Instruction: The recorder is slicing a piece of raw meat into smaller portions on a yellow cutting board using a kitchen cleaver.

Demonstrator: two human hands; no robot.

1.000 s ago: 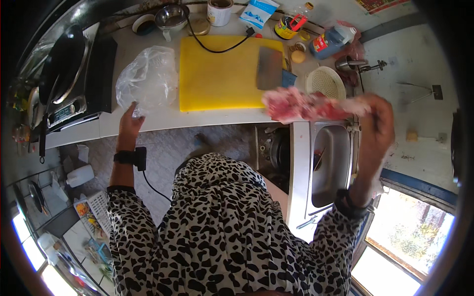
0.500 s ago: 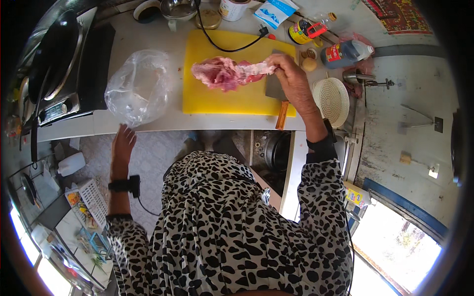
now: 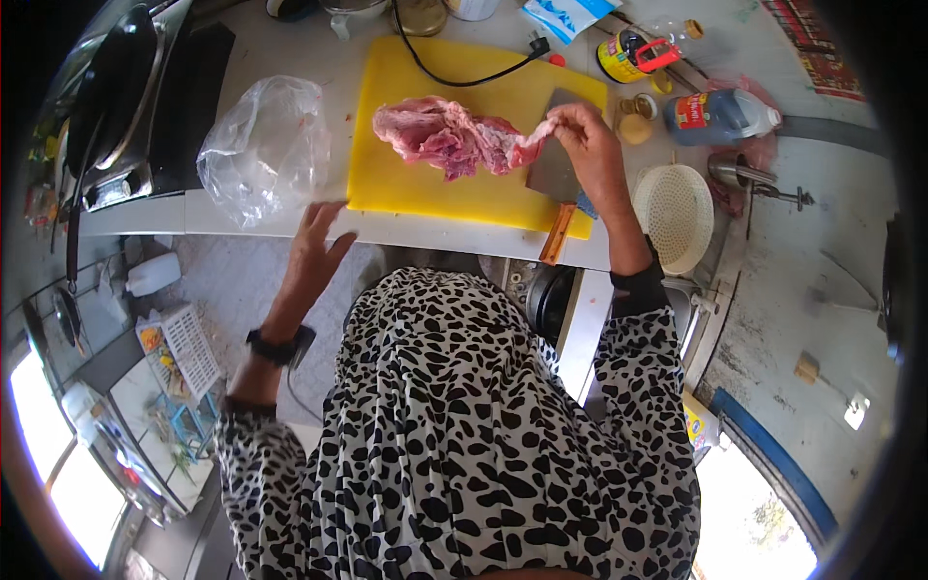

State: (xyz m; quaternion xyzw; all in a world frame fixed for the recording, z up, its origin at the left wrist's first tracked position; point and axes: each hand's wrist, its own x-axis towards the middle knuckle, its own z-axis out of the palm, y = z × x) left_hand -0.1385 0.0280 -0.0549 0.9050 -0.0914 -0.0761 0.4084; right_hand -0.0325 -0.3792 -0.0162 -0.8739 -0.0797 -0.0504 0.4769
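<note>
A piece of raw pink meat (image 3: 440, 138) lies on the yellow cutting board (image 3: 406, 193). My right hand (image 3: 588, 145) pinches the thin, pale right end of it, above the board's right side. Partly beneath that hand rests a cleaver (image 3: 559, 179), its dark blade flat on the board and its wooden handle reaching past the front edge. My left hand (image 3: 317, 242) holds nothing; its fingers are spread at the counter's front edge, by the board's near left corner. A crumpled clear plastic bag (image 3: 266, 150) sits just beyond it.
A black cable with a plug (image 3: 538, 46) crosses the board's far edge. To the right stand a cream strainer basket (image 3: 674, 217), a jug of dark liquid (image 3: 720, 114) and a red-handled bottle (image 3: 623, 58). A black wok (image 3: 116, 106) is at the far left.
My left hand has moved right and forward, from below the bag to near the board's corner. The meat now lies lower and flatter on the board, its end still in my right hand.
</note>
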